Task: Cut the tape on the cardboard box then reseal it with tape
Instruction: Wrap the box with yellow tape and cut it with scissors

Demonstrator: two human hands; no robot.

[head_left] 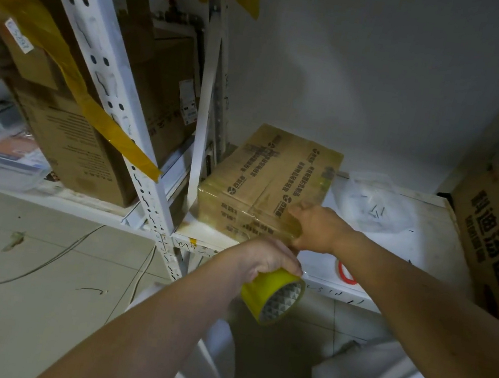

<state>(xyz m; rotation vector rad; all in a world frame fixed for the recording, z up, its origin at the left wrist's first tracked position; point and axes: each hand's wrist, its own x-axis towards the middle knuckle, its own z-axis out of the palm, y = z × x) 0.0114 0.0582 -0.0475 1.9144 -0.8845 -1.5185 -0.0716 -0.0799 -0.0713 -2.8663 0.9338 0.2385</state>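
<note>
My left hand [265,257] holds the yellow tape roll [272,296]; my right hand [316,228] presses flat on the taped brown cardboard box [266,188] at the white shelf's [421,246] front edge.

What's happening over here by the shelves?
A person is taping up a brown cardboard box that sits on a white metal shelf. The left hand holds a yellow roll of packing tape, while the right hand presses on the box's near top edge. The box already looks wrapped in glossy tape.
</note>
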